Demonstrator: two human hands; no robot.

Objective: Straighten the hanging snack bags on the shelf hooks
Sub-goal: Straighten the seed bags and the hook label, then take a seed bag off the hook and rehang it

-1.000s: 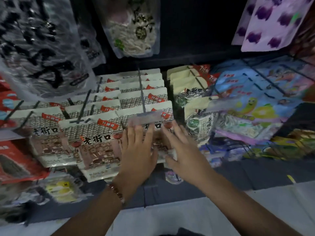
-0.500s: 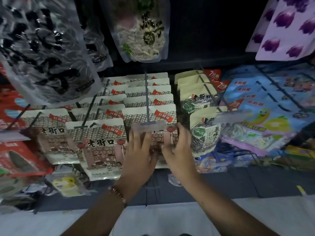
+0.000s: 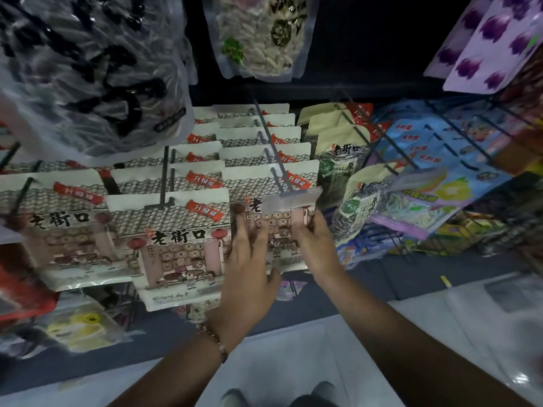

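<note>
Cream snack bags printed with an old street scene hang in rows on black shelf hooks. The front bag (image 3: 279, 227) of the middle-right row hangs on a hook (image 3: 269, 142) that ends in a clear price tag holder (image 3: 291, 198). My left hand (image 3: 249, 268) lies on the left half of that bag's front with straight fingers, and its thumb is by the bottom edge. My right hand (image 3: 318, 245) grips the bag's right edge with curled fingers. Several more bags of the same kind hang behind it.
Matching rows hang to the left (image 3: 176, 239). Green seed bags (image 3: 349, 171) and blue bags (image 3: 426, 160) hang to the right on neighbouring hooks. A large clear bag (image 3: 88, 69), a white bag (image 3: 258, 33) and purple bags (image 3: 493, 39) hang above. Pale floor (image 3: 293, 348) lies below.
Both hands have slid up and a little right on the front bag. My right hand went from lying flat on it to gripping its right edge. The view moved closer.
</note>
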